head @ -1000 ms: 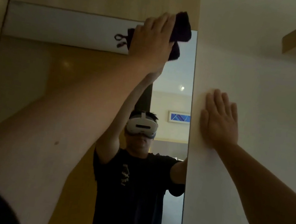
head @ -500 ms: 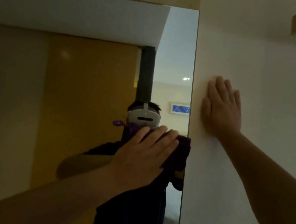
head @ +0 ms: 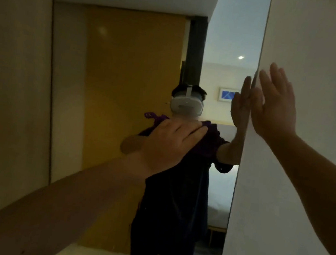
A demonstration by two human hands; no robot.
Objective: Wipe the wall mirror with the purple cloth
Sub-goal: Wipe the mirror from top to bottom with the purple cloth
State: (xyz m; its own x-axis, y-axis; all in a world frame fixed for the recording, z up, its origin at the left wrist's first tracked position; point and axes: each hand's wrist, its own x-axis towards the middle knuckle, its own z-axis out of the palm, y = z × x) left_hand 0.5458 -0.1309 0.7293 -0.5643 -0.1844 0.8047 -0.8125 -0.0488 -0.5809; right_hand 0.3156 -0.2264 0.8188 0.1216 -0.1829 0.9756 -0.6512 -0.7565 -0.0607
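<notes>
Both hands are raised to the wall: the left hand (head: pixel 171 142) lies flat with fingers spread, pressing the purple cloth (head: pixel 206 141) against the wall mirror (head: pixel 127 68), while the right hand (head: pixel 274 107) is empty, palm flat and fingers extended, near the white wall (head: pixel 304 188) at about three o'clock of the cloth; whether it touches the wall cannot be told. Most of the cloth is hidden under the left palm, with a bunched edge showing at two o'clock of the knuckles and a loop poking out at eleven o'clock (partly its own reflection, probably). The cloth sits near the mirror's right edge, around mid-height. To wipe well, I would keep the palm pressure even, work in overlapping passes, and carry each stroke right up to the edge at three o'clock. Beyond, the glass reflects a yellow panel and a dim room.
</notes>
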